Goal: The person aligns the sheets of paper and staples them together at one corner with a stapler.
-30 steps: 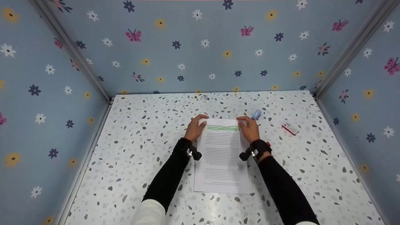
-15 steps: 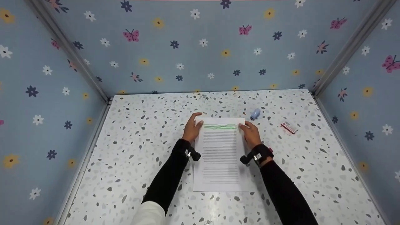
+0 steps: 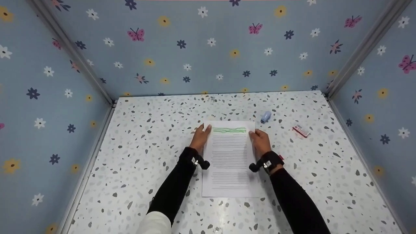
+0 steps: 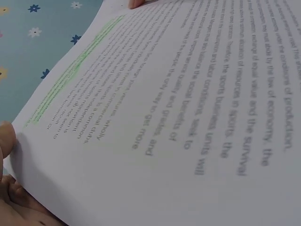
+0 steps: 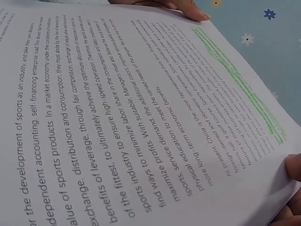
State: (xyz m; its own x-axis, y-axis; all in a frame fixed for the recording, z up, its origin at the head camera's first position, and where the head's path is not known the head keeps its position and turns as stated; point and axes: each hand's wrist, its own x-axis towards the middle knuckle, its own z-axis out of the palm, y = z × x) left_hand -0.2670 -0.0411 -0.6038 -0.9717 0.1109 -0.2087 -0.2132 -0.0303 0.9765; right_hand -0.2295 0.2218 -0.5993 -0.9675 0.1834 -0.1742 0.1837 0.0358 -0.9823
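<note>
A printed sheet of paper [image 3: 229,162] is held by its two long sides near the top, with green highlighter marks [image 3: 229,130] across its upper lines. My left hand [image 3: 199,138] pinches the left edge; in the left wrist view its thumb [image 4: 6,139] lies on the face and curled fingers [image 4: 23,202] show beneath. Opposite, my right hand [image 3: 261,141] pinches the right edge, thumb [image 5: 294,167] on top, fingers mostly hidden behind the page. Both wrist views show the sheet bowed, its upper part raised.
Beyond the right hand lies a small light blue rounded thing [image 3: 266,117] with a dark end. Farther right is a small red-and-white block [image 3: 301,131]. Flowered blue walls [image 3: 208,48] enclose the speckled table [image 3: 146,130] at the back and sides.
Both hands have shifted from the top corners to the side edges. My left index finger, straight half a second ago, has folded in behind the sheet. The blue thing and the red-and-white block stay put.
</note>
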